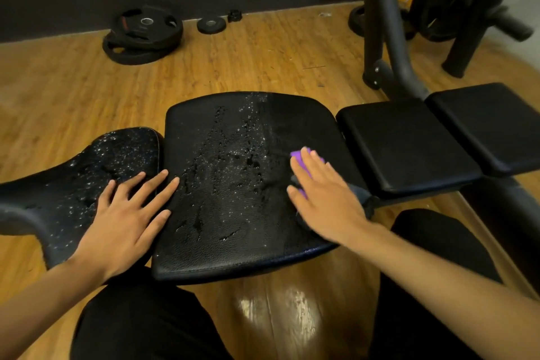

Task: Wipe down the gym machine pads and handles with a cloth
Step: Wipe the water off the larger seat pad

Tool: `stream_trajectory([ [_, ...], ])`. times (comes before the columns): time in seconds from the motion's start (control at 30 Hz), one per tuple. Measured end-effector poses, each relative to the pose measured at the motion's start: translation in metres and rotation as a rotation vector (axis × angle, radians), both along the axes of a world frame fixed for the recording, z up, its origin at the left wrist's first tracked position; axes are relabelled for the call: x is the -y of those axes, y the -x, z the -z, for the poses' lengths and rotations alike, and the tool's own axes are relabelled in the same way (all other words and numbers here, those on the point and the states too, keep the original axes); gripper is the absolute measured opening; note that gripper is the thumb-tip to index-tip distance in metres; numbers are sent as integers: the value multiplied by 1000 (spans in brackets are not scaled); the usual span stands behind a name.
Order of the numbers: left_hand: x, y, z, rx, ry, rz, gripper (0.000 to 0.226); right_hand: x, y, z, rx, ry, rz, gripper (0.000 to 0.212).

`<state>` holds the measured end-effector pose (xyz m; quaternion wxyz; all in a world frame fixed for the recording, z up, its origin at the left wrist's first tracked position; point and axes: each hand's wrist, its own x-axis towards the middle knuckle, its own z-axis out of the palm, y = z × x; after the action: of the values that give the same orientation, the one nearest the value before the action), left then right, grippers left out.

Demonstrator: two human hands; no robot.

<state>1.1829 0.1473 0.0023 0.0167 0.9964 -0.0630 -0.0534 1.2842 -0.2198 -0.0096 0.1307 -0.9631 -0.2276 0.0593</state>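
Four pads (406, 143), two wet; left hand (125, 219) lies flat, right hand (321, 199) presses flat on perhaps one purple cloth (299, 155).

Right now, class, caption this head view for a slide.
Right hand presses purple cloth on wet bench pad; left hand rests flat.

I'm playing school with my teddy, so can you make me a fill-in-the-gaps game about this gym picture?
1. The right hand presses a ___ cloth on the big middle pad.
2. The left hand lies flat and holds ___.
3. The weight plates lie on a ___ floor.

Missing words: purple; nothing; wooden.
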Motion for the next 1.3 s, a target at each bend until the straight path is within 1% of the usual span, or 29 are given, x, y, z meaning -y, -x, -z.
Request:
stream_trajectory([
  [0.1, 1, 1, -1, 5, 4, -8, 58, 14, -53, 1, -41, 59, 52, 66],
  [0.17, 2, -1, -1, 8, 7, -11, 58, 15, -53, 2, -27, 50, 92, 67],
  [0.23, 2, -1, 0, 9, 3, -9, 58, 4, -26, 6, -14, 61, 143, 68],
  [0.3, 1, -1, 1, 10, -1, -8, 58, -10, 23, 3, 12, 15, 82, 72],
  [0.37, 1, -2, 0, 14, -7, -12, 59, -12, 60, -2, -13, -28, -72, 75],
  [0.43, 2, -2, -1, 15, -12, -9, 59, 1, 50, 0, -4, -43, -154, 78],
  [0.5, 2, -1, -1, 14, -12, -7, 59, 9, 7, 2, 11, -8, -93, 79],
  [0.6, 2, -1, -3, 2, -16, -12, 59, 3, -72, 2, -63, 50, 80, 68],
  [0.67, 2, -1, -2, -1, -17, -11, 59, -8, -90, 2, -79, 59, 159, 67],
  [0.73, 2, -1, -1, 4, -13, -5, 59, -14, -69, 7, -54, 42, 200, 68],
  [0.77, 1, -2, 0, 10, -12, -2, 59, -14, -46, 9, -34, 29, 181, 71],
  [0.83, 0, -2, 3, 18, -14, 5, 59, -9, 15, 5, -11, -14, 94, 78],
  [0.9, -1, -3, 4, 25, -19, 10, 59, 2, 56, 0, -44, -18, 21, 79],
  [0.97, -1, -4, 4, 22, -23, 15, 59, 11, 48, -2, -65, 20, -24, 81],
  [1.03, -1, -4, 3, 20, -21, 14, 60, 7, 7, 2, -3, 22, 4, 80],
  [1.1, -1, -4, 3, 23, -21, 19, 60, -4, -43, 6, -4, 26, 98, 71],
  [1.17, 0, -3, 2, 20, -29, 31, 60, -16, -71, 6, -30, 57, 212, 67],
  [1.23, 1, -4, 2, 22, -29, 37, 59, -20, -66, 6, -36, 40, 257, 68],
  [1.3, 1, -5, 1, 23, -27, 41, 59, -15, -33, 6, -35, 16, 217, 70],
])
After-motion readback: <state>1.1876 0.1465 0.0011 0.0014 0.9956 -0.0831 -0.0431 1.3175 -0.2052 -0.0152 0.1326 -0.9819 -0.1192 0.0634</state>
